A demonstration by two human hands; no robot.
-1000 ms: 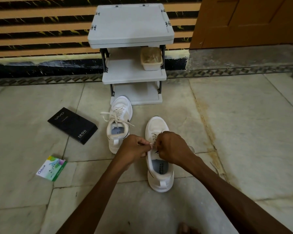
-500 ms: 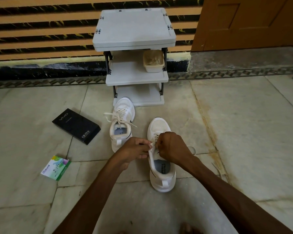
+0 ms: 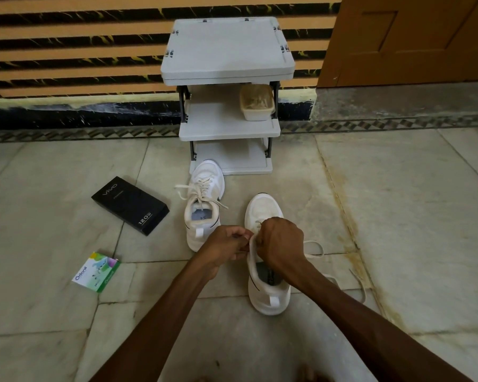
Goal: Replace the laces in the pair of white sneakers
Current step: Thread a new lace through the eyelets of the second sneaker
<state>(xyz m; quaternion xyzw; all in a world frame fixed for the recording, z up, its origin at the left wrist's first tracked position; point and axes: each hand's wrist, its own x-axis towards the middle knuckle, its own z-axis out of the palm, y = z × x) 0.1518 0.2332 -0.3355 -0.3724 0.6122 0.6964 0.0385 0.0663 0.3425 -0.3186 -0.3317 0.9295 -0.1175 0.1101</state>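
On a floor (image 3: 398,202) of pale, veined stone slabs with stained joints, the near sneaker (image 3: 263,209) stands upright with its toe pointing away. It is white, with a smooth rounded toe, a padded collar, a dark insole and a small pull tab at the heel. The left hand (image 3: 226,246) reaches in from the left on an extended forearm. Its fingers are curled and it pinches a white strip at the left edge of the shoe's opening; whether that strip is tongue or collar cannot be told. The right hand (image 3: 280,244) is bunched into a fist, knuckles up, directly over the lacing. What it grips is hidden beneath it, so its hold cannot be told. A flat off-white lace (image 3: 315,246) trails from under that wrist and loops loosely over the floor to the right. Just beside and beyond, the far sneaker (image 3: 204,235) stands nearly parallel, still laced, its flat cream lace ends (image 3: 196,188) splayed to both sides. To the left lie a matte black oblong box (image 3: 130,205) and, nearer, a small glossy green-and-white carton (image 3: 96,272). Against the striped wall stands a grey plastic shelf rack (image 3: 228,51) with three tiers, and a beige tub (image 3: 257,102) sits on its middle shelf. A brown wooden door (image 3: 411,37) fills the upper right.
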